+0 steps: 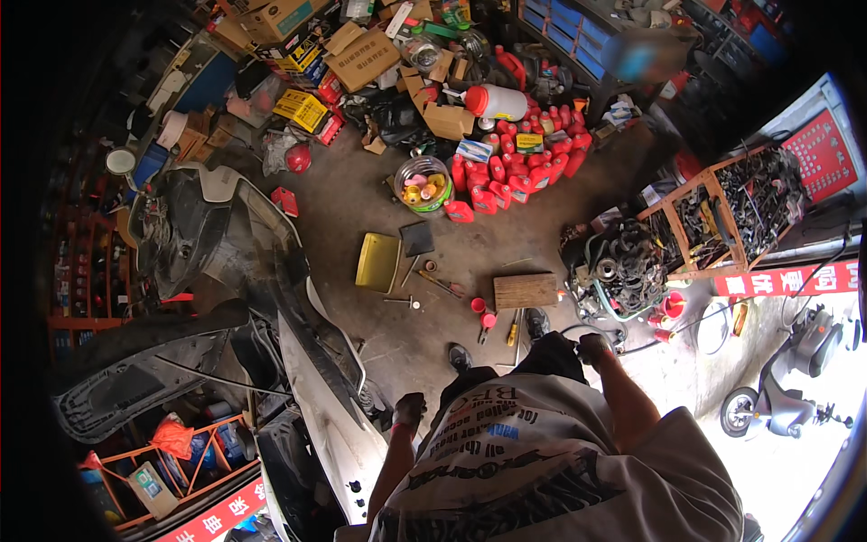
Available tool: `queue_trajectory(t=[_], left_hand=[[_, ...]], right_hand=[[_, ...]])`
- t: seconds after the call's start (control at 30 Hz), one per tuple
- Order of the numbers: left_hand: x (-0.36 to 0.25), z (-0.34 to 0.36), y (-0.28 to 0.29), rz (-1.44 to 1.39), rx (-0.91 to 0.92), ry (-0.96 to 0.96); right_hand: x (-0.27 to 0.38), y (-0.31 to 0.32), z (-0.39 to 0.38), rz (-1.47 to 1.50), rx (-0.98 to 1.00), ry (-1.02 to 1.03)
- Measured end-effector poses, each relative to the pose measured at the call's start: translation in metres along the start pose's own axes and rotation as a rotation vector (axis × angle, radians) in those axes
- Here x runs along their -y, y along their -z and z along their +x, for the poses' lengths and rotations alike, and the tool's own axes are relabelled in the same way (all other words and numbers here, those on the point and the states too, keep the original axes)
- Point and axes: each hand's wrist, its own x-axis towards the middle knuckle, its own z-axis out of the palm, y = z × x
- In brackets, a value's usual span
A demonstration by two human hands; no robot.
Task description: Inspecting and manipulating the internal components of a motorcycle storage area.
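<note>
My left hand (409, 411) hangs beside the scooter with its fingers curled, its skin or glove dark. Nearest to it is the pale, scuffed body panel of the scooter (316, 388), which stands on the left with its seat raised. My right hand (593, 348) is out to the right of my legs, also dark and closed. A black hose or cable (646, 343) runs across the floor just beyond it; I cannot tell whether the two touch. Whatever either fist may contain is hidden.
A wooden board (526, 291), a yellow tray (377, 262), red cups (488, 320) and a screwdriver (513, 334) lie ahead on the floor. Red bottles (515, 176) crowd the back. Right are a greasy engine (623, 266), an orange-framed tool rack (722, 212) and another scooter (777, 397).
</note>
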Motion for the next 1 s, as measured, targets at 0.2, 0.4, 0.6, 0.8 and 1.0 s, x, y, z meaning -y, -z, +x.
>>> queue_trajectory(t=[0.2,0.4,0.6,0.8,1.0], left_hand=[[0.006,0.008,-0.001,0.021,-0.006,0.017],[-0.002,0.004,-0.005,-0.027,-0.013,0.016],[0.006,0.003,0.000,0.069,-0.018,0.030],[0.000,-0.001,-0.002,0.024,-0.011,0.010],[0.001,0.002,-0.002,0.017,-0.014,0.024]], right_hand=[[0.016,0.011,-0.011,0.059,0.011,-0.019],[0.012,0.010,-0.011,0.003,0.009,-0.039],[0.015,0.008,-0.014,-0.081,-0.007,0.016],[0.009,0.003,-0.008,-0.225,-0.072,0.115],[0.009,0.004,-0.006,-0.345,-0.074,0.181]])
